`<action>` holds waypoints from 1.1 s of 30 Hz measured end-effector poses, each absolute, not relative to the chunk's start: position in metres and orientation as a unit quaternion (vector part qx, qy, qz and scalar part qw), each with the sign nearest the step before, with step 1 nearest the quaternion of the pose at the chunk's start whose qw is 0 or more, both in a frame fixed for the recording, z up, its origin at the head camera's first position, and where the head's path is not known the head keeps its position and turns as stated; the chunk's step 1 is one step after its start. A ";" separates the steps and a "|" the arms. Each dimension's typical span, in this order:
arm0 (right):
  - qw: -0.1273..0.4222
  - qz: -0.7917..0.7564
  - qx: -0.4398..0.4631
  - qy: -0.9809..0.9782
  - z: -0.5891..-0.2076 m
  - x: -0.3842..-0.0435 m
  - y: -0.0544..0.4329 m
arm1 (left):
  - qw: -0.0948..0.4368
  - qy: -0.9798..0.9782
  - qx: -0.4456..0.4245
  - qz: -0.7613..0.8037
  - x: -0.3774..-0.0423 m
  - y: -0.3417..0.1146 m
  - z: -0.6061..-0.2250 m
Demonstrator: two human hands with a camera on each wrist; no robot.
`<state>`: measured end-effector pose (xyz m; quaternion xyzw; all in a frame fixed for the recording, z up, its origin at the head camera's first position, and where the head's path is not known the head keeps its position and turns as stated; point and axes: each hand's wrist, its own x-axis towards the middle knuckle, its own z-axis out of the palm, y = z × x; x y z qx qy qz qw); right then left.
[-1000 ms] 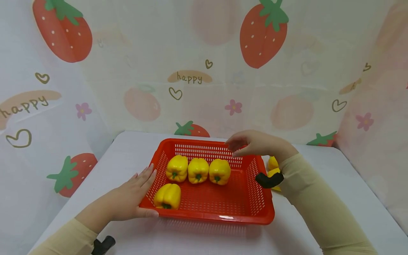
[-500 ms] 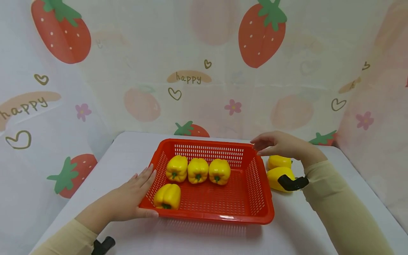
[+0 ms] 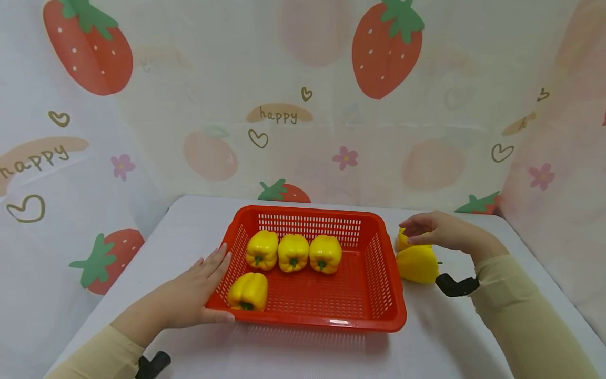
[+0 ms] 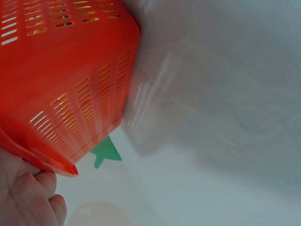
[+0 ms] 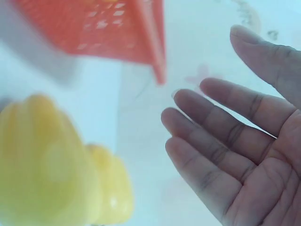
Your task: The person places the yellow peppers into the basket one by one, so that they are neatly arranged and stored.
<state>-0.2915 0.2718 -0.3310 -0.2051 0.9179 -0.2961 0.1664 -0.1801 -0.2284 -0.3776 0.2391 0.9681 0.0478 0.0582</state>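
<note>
My left hand (image 3: 187, 295) rests against the left rim of a red plastic basket (image 3: 322, 320), its fingers laid along the side and the thumb at the front corner. Inside the basket, three yellow bell peppers (image 3: 293, 253) stand in a row, and another yellow bell pepper (image 3: 248, 291) sits at the front left corner. To the basket's right, my right hand (image 3: 442, 231) hovers with nothing in it, over two more yellow bell peppers on the table. The nearer bell pepper (image 3: 417, 264) shows well; the farther bell pepper (image 5: 110, 183) is partly hidden by the hand in the head view.
Everything stands on a white-covered table (image 3: 293, 352). Behind it and at both sides hang cloth walls (image 3: 303, 68) printed with strawberries. A black wrist piece (image 3: 456, 285) juts from the right sleeve, and another black piece (image 3: 153, 364) from the left sleeve.
My right hand has moved from above the basket's back right part out to the right, then lower over the loose bell peppers. The left hand and the basket have stayed in place.
</note>
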 end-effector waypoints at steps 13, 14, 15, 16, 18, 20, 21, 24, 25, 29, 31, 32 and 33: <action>0.177 -0.295 -0.158 0.926 -0.361 -0.298 0.292 | 0.057 0.970 0.234 0.043 -0.182 -0.229 -0.381; 0.174 -0.295 -0.158 0.926 -0.363 -0.299 0.292 | 0.058 0.970 0.233 0.043 -0.182 -0.229 -0.381; 0.171 -0.294 -0.158 0.927 -0.364 -0.299 0.293 | 0.060 0.970 0.232 0.044 -0.182 -0.229 -0.381; 0.170 -0.293 -0.155 0.928 -0.366 -0.300 0.293 | 0.061 0.970 0.231 0.044 -0.182 -0.229 -0.381; 0.169 -0.286 -0.152 0.931 -0.368 -0.301 0.293 | 0.063 0.970 0.229 0.044 -0.182 -0.229 -0.381; 0.172 -0.281 -0.147 0.933 -0.371 -0.301 0.293 | 0.065 0.971 0.228 0.044 -0.183 -0.229 -0.382; 0.174 -0.280 -0.147 0.933 -0.372 -0.301 0.293 | 0.066 0.971 0.227 0.044 -0.183 -0.229 -0.382; 0.174 -0.277 -0.147 0.934 -0.374 -0.301 0.294 | 0.068 0.971 0.226 0.044 -0.183 -0.229 -0.383; 0.175 -0.276 -0.148 0.934 -0.374 -0.301 0.294 | 0.068 0.971 0.225 0.044 -0.183 -0.229 -0.383; 0.178 -0.269 -0.152 0.934 -0.373 -0.299 0.293 | 0.070 0.971 0.223 0.045 -0.183 -0.229 -0.383; 0.182 -0.268 -0.149 0.934 -0.372 -0.297 0.293 | 0.071 0.971 0.221 0.046 -0.183 -0.229 -0.382; 0.184 -0.268 -0.148 0.934 -0.372 -0.296 0.293 | 0.071 0.972 0.221 0.046 -0.183 -0.229 -0.382; 0.186 -0.268 -0.147 0.934 -0.371 -0.295 0.293 | 0.071 0.972 0.221 0.046 -0.183 -0.229 -0.381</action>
